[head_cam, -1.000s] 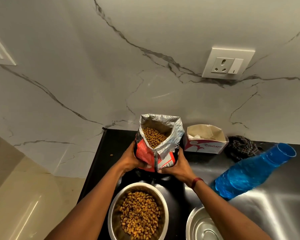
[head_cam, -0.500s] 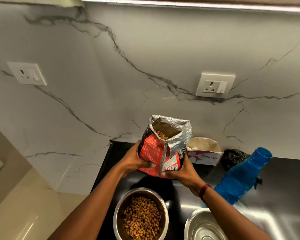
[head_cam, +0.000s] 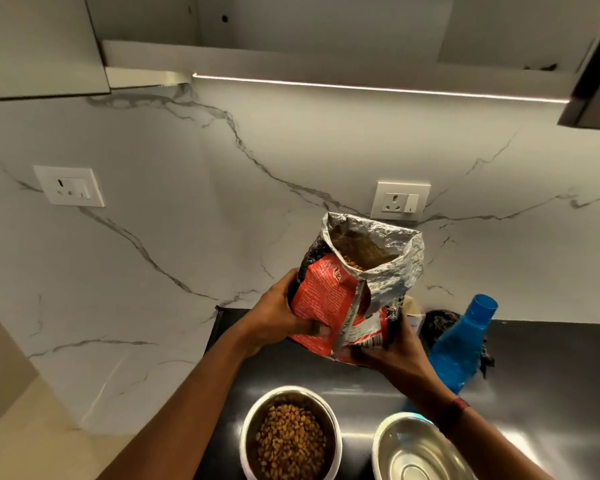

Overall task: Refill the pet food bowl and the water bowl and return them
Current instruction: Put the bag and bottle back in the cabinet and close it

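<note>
1. My left hand is clamped on the left side of the kibble bag, thumb across its red front. My right hand grips the lower right corner, fingers curled behind it.
2. The bag hangs in the middle of the frame, clear of the black desk and above the two bowls.
3. I judge it soft and crinkly. It is a foil-lined pouch with a glossy, slippery skin, and the loose kibble sits low and will shift. A low hold on both sides, near the base, is the sound place. The upper foil would only crumple.
4. Its long axis is near upright, leaning a little to the right. The open mouth points up, and some kibble shows inside.
5. The steel food bowl at bottom centre holds kibble.
6. The steel water bowl just to its right looks dry.
7. A blue bottle stands tilted behind my right wrist.
</note>
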